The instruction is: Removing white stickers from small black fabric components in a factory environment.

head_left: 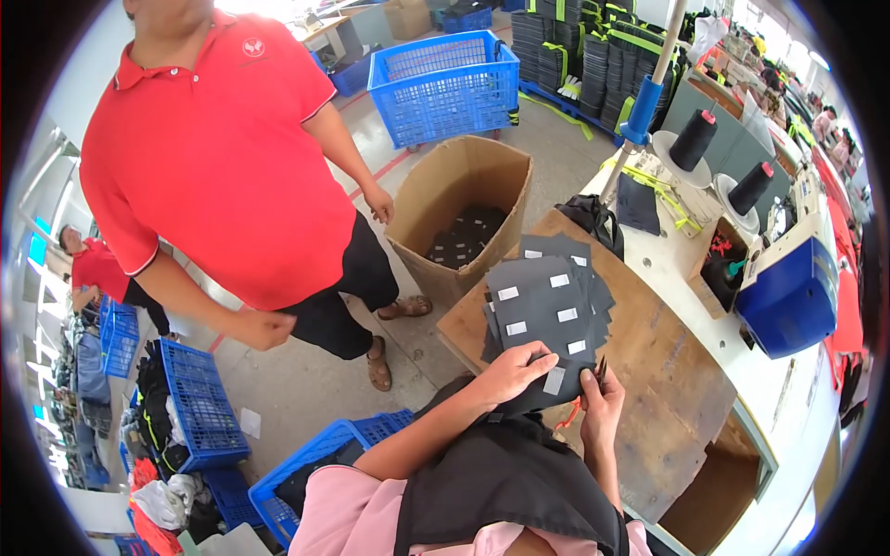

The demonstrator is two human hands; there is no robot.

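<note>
A black fabric piece (pixel 535 398) with a pale label is held close to my body, over the near edge of a wooden board. My left hand (pixel 508 372) is closed on its left side, thumb on top near the label. On the piece's right edge, my right hand (pixel 603 404) pinches with thumb and fingers. A small dark pointed tool (pixel 602 367) sticks up from the right hand; its kind is unclear. Just beyond my hands lies a fanned pile of black pieces (pixel 535 289) with small white labels.
The wooden board (pixel 663 371) adjoins a white sewing table (pixel 691 269) carrying black thread cones (pixel 693 139) and a blue machine part (pixel 788 301). Beyond stands a cardboard box (pixel 436 185) holding labelled black pieces. A person in red (pixel 222 167) stands left, near blue crates (pixel 199 408).
</note>
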